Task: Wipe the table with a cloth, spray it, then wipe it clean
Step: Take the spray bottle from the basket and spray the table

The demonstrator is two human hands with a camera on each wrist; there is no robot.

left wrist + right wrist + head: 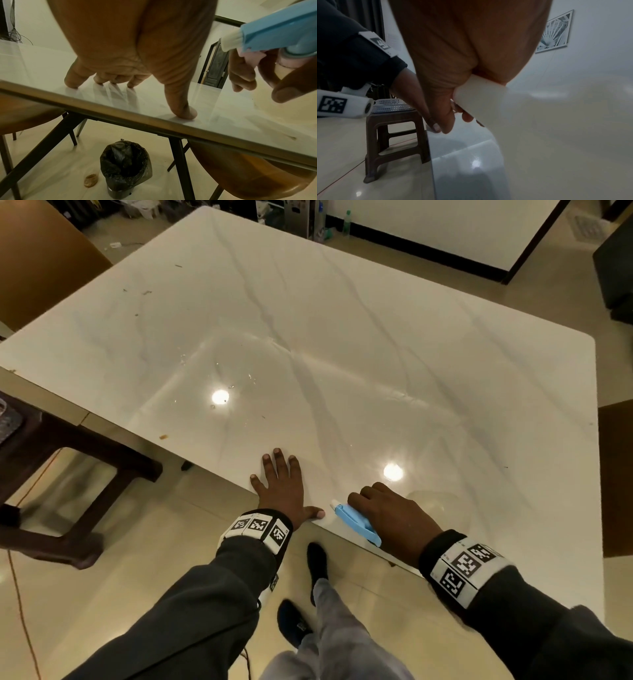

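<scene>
A white marble-look table (342, 337) fills the head view, with crumbs and wet streaks on its left half. My left hand (281, 484) lies flat near the front edge, fingers spread and pressing the top; the left wrist view shows its fingertips (187, 115) on the surface. Just to the right, my right hand (390, 515) grips a spray bottle (356, 520) with a blue trigger head, held low over the table edge. Its pale body (481, 97) shows under my palm, and its head (274, 31) points left. No cloth is in view.
A brown plastic stool (393, 136) carrying a white perforated tray (392, 105) stands left of the table. Brown chairs (248, 173) sit at the table's sides. Under the table stands a bin lined with a black bag (125, 167). My feet are on the tiled floor (137, 542).
</scene>
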